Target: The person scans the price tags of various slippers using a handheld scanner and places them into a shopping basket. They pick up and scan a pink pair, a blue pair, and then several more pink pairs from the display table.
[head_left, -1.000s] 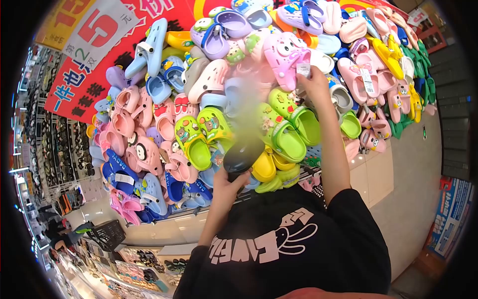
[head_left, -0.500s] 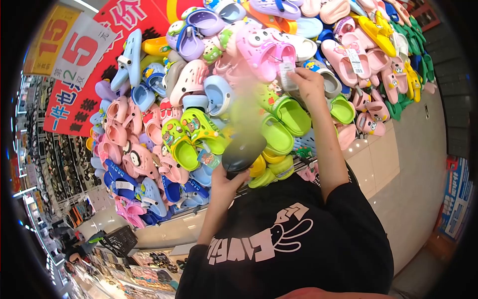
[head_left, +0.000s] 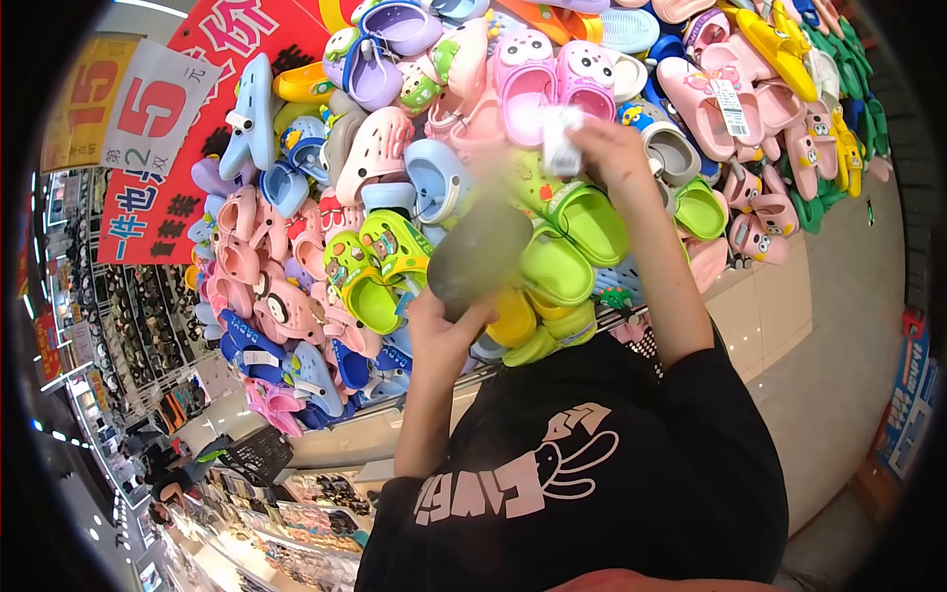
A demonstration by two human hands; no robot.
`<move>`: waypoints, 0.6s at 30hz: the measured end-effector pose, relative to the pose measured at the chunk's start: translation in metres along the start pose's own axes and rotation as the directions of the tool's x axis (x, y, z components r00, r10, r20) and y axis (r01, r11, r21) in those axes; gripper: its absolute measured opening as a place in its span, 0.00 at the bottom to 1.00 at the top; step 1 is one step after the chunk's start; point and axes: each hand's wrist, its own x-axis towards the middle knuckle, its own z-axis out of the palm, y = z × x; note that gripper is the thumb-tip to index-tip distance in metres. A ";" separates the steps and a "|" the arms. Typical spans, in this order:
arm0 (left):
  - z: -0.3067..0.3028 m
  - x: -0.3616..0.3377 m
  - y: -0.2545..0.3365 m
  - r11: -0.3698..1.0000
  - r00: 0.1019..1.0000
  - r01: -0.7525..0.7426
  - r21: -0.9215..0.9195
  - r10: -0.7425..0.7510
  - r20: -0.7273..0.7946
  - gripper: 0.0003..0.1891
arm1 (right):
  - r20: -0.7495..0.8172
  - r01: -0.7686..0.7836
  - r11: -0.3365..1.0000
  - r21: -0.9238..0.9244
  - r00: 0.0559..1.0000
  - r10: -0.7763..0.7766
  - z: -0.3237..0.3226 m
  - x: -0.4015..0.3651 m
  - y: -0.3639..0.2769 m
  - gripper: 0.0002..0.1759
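My left hand [head_left: 449, 326] is closed on a dark rounded object [head_left: 478, 252], partly see-through with blur; what it is I cannot make out. Beside it sit green clogs with bear charms [head_left: 375, 261]. My right hand [head_left: 612, 153] pinches a white tag [head_left: 562, 143], which is smeared by motion, just below pink clogs with round eyes [head_left: 557, 79]. Plain green clogs [head_left: 589, 222] lie just under and left of my right wrist.
A heap of colourful clogs [head_left: 286, 306] spreads all around the hands. A red sign [head_left: 148, 212] and price cards [head_left: 158, 99] stand at the left. A black basket [head_left: 254, 454] is at the lower left, with shoe racks [head_left: 148, 326] farther left.
The white tag in my right hand has tilted and shifted slightly, and now looks blurred. My left hand has risen a little with the dark object. The view has shifted slightly.
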 end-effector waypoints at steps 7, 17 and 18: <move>0.024 0.012 0.002 0.964 0.997 -0.052 0.259 0.034 0.073 0.15 | 0.122 -0.115 0.990 0.087 0.987 0.104 -0.010 -0.008 0.009 0.11; 0.056 0.023 0.004 0.799 0.944 -0.329 0.504 0.298 0.143 0.17 | 0.034 -0.051 0.964 0.260 0.998 0.044 -0.019 -0.015 0.010 0.10; 0.058 0.023 0.005 0.796 0.944 -0.328 0.509 0.295 0.147 0.17 | 0.026 -0.047 0.963 0.265 0.999 0.041 -0.020 -0.015 0.010 0.10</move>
